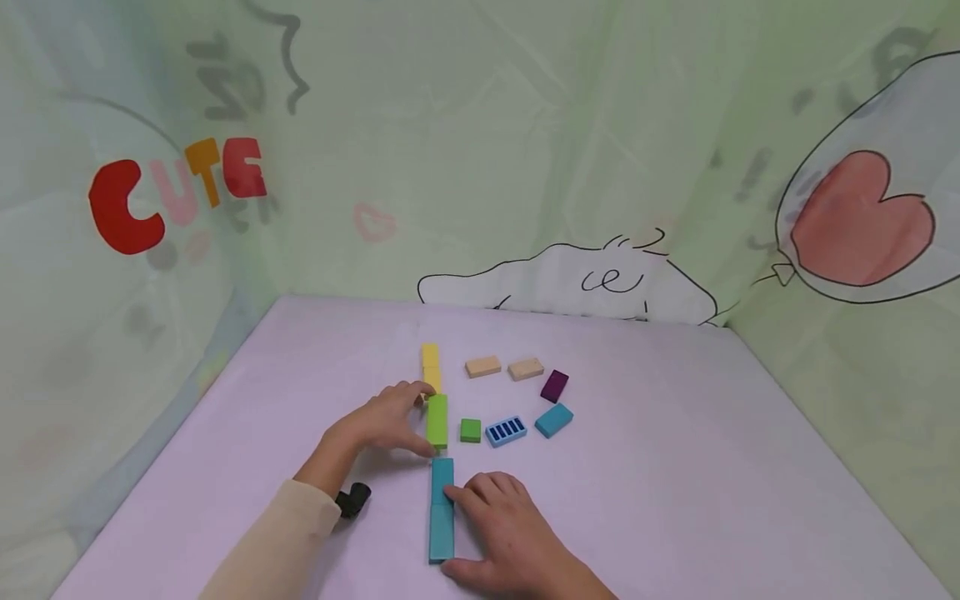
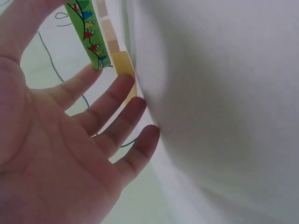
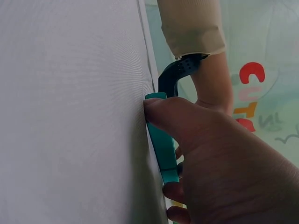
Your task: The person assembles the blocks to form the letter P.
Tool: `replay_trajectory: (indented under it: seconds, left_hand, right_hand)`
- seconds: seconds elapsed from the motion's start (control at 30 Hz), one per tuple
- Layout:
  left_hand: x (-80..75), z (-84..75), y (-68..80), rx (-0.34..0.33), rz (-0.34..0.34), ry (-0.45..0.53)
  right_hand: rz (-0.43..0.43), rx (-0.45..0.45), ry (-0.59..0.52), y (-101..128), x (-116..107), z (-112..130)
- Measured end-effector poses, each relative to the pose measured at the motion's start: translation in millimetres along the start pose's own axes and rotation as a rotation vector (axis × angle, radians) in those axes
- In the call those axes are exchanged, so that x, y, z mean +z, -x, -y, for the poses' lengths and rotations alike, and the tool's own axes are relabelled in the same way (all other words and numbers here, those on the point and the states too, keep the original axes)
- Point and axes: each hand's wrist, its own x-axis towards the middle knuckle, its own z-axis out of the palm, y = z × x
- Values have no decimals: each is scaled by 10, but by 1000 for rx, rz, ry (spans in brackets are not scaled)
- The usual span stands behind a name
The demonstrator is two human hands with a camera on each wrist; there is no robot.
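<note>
My left hand (image 1: 382,421) holds a bright green block (image 1: 437,422) lengthwise, thumb at its near end and index finger at its far end. In the left wrist view, this green block (image 2: 88,35) shows a printed side with little flags, and the other fingers are spread. Beyond it, two yellow blocks (image 1: 431,357) lie end to end. Nearer, two teal blocks (image 1: 442,533) form a line end to end. My right hand (image 1: 506,525) grips the nearer teal block (image 3: 161,144), thumb at its near end and index finger by the joint on the right side.
Right of the line lie a small green block (image 1: 470,431), a blue slotted block (image 1: 506,431), another teal block (image 1: 553,421), a purple block (image 1: 554,386) and two pale wooden blocks (image 1: 483,367). A black device (image 1: 354,500) sits below my left wrist. Printed cloth walls (image 1: 510,167) surround the table.
</note>
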Motion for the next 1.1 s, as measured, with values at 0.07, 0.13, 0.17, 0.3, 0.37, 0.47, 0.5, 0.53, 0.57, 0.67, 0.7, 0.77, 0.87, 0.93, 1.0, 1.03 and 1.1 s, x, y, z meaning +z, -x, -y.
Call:
replay_trajectory:
  seconds: [0.07, 0.13, 0.17, 0.3, 0.37, 0.47, 0.5, 0.53, 0.57, 0.67, 0.7, 0.77, 0.87, 0.93, 1.0, 1.03, 1.1]
  left_hand:
    - [9, -20, 13, 4, 10, 13]
    - [21, -36, 28, 10, 15, 11]
    - [26, -42, 37, 13, 15, 8]
    - [47, -63, 59, 26, 13, -5]
    - [51, -68, 61, 29, 10, -11]
    - [57, -66, 53, 36, 5, -6]
    - [62, -61, 49, 38, 4, -3]
    - [67, -55, 46, 41, 1, 4]
    - [71, -49, 45, 44, -1, 11]
    - [85, -26, 37, 50, -8, 25]
    - [87, -19, 34, 51, -10, 29]
    - [87, -11, 36, 52, -18, 34]
    - [85, -5, 39, 52, -27, 35]
    - [84, -4, 38, 52, -31, 34]
    - [85, -3, 38, 50, -30, 33]
    - [86, -2, 38, 49, -30, 34]
    - [88, -2, 36, 45, -27, 37]
  right_hand:
    - [2, 5, 0, 4, 3, -3]
    - [2, 10, 1, 4, 4, -3]
    - [3, 12, 1, 3, 4, -2]
    - [7, 16, -2, 4, 4, -4]
    - [4, 13, -10, 2, 3, -8]
    - [-13, 0, -12, -3, 7, -20]
    - [-19, -4, -12, -5, 9, -22]
    - [-24, -8, -11, -5, 11, -24]
    - [-28, -11, -8, -4, 14, -26]
    - [-32, -17, -7, -7, 19, -29]
    - [-31, -17, -7, -7, 18, -28]
    - [-29, -18, -9, -7, 17, -26]
    - [-28, -20, -11, -6, 11, -20]
    - [-30, -19, -12, -5, 8, -17]
    - [-31, -18, -13, -3, 6, -17]
    - [-29, -16, -13, -2, 5, -17]
    - [-27, -14, -15, -2, 4, -19]
